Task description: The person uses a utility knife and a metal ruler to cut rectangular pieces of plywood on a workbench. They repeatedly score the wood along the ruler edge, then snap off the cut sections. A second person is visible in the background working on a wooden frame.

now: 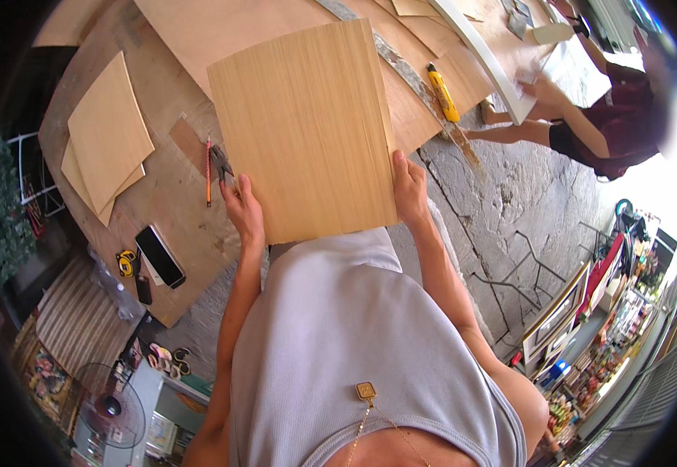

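Note:
A rectangular light-brown plywood panel (pixel 303 128) with fine straight grain is held up in front of my body, above the work table. My left hand (pixel 243 210) grips its lower left edge, thumb on the face. On the lower right edge my right hand (pixel 409 187) closes the same way, thumb on top. The fingers behind the panel are hidden. Close to my left hand, pliers (pixel 220 162) and an orange pencil (pixel 208 175) lie on the table (pixel 175 257). A yellow utility knife (pixel 443 93) rests beyond the panel's right side, by a long worn metal strip (pixel 408 68).
Several thin wooden sheets (pixel 111 117) lie stacked at the left. A phone (pixel 159 255) and a yellow tape measure (pixel 128 263) sit near the table's edge. At the right, another person (pixel 611 117) handles a white curved strip (pixel 486 54). A fan (pixel 111 406) stands lower left.

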{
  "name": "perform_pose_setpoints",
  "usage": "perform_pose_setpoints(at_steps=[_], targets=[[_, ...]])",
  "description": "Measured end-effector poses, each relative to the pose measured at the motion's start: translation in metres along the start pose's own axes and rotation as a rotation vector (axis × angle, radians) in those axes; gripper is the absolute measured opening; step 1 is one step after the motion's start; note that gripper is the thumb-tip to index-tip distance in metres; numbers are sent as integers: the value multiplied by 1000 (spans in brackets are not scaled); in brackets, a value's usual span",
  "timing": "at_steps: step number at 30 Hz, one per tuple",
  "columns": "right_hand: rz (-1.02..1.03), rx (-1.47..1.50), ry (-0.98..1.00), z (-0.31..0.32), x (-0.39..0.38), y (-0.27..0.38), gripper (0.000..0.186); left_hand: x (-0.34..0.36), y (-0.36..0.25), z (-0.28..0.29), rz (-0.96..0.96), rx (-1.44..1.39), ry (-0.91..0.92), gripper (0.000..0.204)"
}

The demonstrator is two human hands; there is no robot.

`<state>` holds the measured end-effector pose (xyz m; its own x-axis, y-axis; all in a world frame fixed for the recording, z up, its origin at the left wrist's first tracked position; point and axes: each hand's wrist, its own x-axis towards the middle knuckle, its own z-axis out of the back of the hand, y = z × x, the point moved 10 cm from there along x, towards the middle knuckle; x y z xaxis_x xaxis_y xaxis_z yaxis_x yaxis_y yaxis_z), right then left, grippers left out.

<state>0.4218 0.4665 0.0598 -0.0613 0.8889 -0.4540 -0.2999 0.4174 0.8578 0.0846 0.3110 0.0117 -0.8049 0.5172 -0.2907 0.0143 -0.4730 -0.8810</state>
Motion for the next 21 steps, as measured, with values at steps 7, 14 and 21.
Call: perform_pose_setpoints(at_steps=[7,14,21], targets=[[-10,238,-43,4,-21,-12,55,18,-12,-10,-159,54,68,50],[150,-292,-41,39,-16,31,53,-2,-39,2,-257,-28,6,47],[353,85,-225,75,32,79,47,-37,-73,-11,-549,93,13,43]])
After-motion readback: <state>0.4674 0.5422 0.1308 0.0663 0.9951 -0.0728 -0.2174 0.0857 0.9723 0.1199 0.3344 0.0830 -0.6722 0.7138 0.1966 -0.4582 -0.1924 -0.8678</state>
